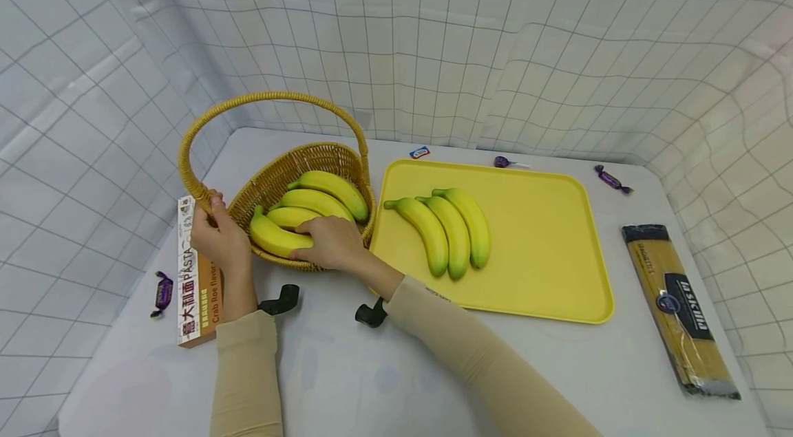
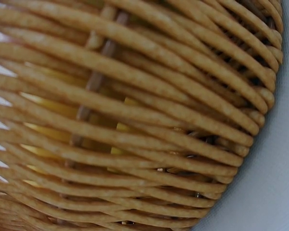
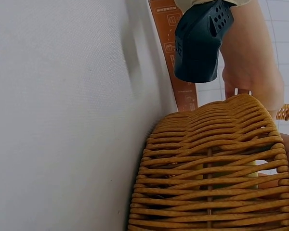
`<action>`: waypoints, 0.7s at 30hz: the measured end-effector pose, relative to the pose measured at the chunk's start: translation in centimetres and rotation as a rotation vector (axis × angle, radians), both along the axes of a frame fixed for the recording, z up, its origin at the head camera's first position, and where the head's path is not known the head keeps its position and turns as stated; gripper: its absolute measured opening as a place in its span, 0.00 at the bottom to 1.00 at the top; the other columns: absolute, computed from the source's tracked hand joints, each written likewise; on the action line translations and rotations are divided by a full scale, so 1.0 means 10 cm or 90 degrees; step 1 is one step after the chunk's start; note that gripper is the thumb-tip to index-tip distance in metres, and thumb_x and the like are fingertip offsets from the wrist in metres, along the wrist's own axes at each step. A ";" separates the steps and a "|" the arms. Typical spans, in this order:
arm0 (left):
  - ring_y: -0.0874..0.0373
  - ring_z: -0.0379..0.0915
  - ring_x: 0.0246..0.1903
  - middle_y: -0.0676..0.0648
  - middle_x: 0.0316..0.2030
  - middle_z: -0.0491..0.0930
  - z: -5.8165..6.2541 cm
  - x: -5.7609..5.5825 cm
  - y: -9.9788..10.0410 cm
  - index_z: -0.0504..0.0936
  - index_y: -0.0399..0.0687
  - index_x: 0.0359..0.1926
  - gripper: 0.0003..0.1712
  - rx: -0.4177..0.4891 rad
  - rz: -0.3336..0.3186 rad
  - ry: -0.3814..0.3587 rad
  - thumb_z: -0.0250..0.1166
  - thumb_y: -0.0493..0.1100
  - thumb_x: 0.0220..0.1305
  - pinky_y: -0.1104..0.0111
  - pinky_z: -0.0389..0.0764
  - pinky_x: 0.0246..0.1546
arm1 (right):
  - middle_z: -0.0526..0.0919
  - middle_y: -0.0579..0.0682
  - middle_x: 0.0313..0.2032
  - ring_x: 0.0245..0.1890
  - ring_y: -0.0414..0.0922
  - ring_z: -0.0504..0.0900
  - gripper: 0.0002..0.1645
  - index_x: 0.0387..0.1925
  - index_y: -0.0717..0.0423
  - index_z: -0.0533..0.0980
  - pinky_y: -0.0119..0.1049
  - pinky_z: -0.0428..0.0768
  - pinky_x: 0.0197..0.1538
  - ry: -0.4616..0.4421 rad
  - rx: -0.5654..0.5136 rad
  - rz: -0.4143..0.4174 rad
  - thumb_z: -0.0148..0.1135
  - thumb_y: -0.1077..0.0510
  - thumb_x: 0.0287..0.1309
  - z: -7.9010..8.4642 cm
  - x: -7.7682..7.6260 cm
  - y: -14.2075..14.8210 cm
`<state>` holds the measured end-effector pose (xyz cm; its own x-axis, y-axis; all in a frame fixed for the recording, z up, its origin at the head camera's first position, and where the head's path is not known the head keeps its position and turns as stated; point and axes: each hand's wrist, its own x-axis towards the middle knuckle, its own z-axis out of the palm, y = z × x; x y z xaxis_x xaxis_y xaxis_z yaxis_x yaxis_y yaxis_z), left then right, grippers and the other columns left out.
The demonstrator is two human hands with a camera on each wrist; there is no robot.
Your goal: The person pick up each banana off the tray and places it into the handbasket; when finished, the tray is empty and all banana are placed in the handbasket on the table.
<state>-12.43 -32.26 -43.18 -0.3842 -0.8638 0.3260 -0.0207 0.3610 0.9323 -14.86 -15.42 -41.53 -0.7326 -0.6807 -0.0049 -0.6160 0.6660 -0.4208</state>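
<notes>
Leftmost, a purple candy (image 1: 163,294) lies near the left edge of the table (image 1: 322,389), with a pasta box (image 1: 188,279) beside it. The left hand (image 1: 226,239) is clasped round the handle (image 1: 279,96) of a wicker basket (image 1: 319,157) toward the table's back left corner. Four bananas (image 1: 334,189) lie in the basket; the right hand's (image 1: 337,243) thumb and fingers clamp the front banana (image 1: 272,236). Just right, a yellow tray (image 1: 539,237) carries three more bananas (image 1: 457,237) on its left half. Along the table's back edge lie a small sweet (image 1: 419,152), a lollipop (image 1: 500,162) and, near the back right corner, another purple candy (image 1: 612,179). A spaghetti pack (image 1: 675,306) lies along the right edge.
</notes>
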 end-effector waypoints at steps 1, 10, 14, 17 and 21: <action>0.69 0.75 0.45 0.45 0.49 0.85 0.00 0.00 0.00 0.84 0.43 0.51 0.19 0.002 0.000 -0.001 0.52 0.48 0.74 0.77 0.71 0.49 | 0.85 0.36 0.49 0.40 0.37 0.84 0.29 0.55 0.39 0.80 0.27 0.74 0.33 0.000 0.000 0.001 0.66 0.34 0.54 0.00 0.00 0.00; 0.70 0.75 0.45 0.47 0.48 0.85 0.02 -0.01 0.01 0.84 0.44 0.51 0.18 0.007 0.001 0.001 0.53 0.47 0.73 0.77 0.72 0.50 | 0.85 0.36 0.49 0.40 0.37 0.84 0.29 0.55 0.39 0.81 0.26 0.73 0.32 0.006 -0.020 0.006 0.66 0.34 0.54 -0.02 0.00 0.01; 0.68 0.76 0.46 0.47 0.49 0.85 0.01 -0.01 0.00 0.84 0.45 0.52 0.18 0.003 0.000 -0.001 0.53 0.47 0.73 0.76 0.73 0.50 | 0.84 0.35 0.52 0.44 0.36 0.84 0.30 0.56 0.38 0.80 0.27 0.75 0.36 0.008 -0.023 0.002 0.65 0.34 0.54 -0.02 0.00 0.03; 0.68 0.77 0.46 0.47 0.49 0.85 0.01 -0.01 0.00 0.84 0.44 0.51 0.18 -0.003 0.001 0.000 0.53 0.47 0.73 0.76 0.73 0.50 | 0.83 0.35 0.53 0.47 0.36 0.83 0.30 0.58 0.39 0.79 0.27 0.76 0.38 0.004 -0.033 -0.001 0.65 0.34 0.55 -0.01 0.01 0.05; 0.68 0.77 0.45 0.46 0.48 0.86 0.01 -0.01 -0.01 0.84 0.43 0.51 0.18 -0.010 0.002 0.002 0.53 0.46 0.73 0.76 0.73 0.50 | 0.84 0.38 0.54 0.50 0.37 0.82 0.29 0.59 0.43 0.78 0.26 0.77 0.43 -0.014 -0.096 0.003 0.65 0.38 0.57 0.01 0.00 0.11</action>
